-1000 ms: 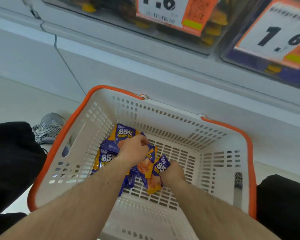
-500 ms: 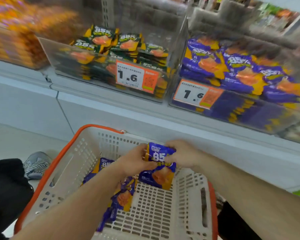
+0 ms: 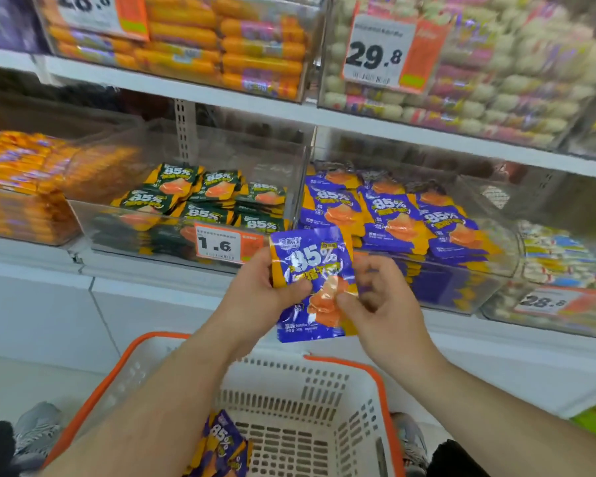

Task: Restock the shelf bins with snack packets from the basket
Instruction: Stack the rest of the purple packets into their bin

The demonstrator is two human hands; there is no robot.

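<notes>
At the far left, a clear bin is sitting on the lower shelf, packed with orange wrapped snacks. Beside it to the right, a second clear bin is holding green and orange packets marked 85%, and a price tag reading 1.6 is hanging on its front. Below, on the floor, a white basket with an orange rim is standing between the person's legs, with several purple packets lying in its near left corner. The left hand is reaching up above the basket, its fingers curling behind the left edge of a purple snack packet while the thumb is pressing on its front. The packet is hanging upright in the air in front of the shelf edge, between the two hands. The right hand is pinching the packet's lower right part with thumb and forefinger, the other fingers being loosely curled. Further right, a bin of purple packets is sitting just behind the right hand, with matching 85% packets stacked in rows. On the upper shelf, a tag reading 29.8 is hanging on a bin of pale snacks.
</notes>
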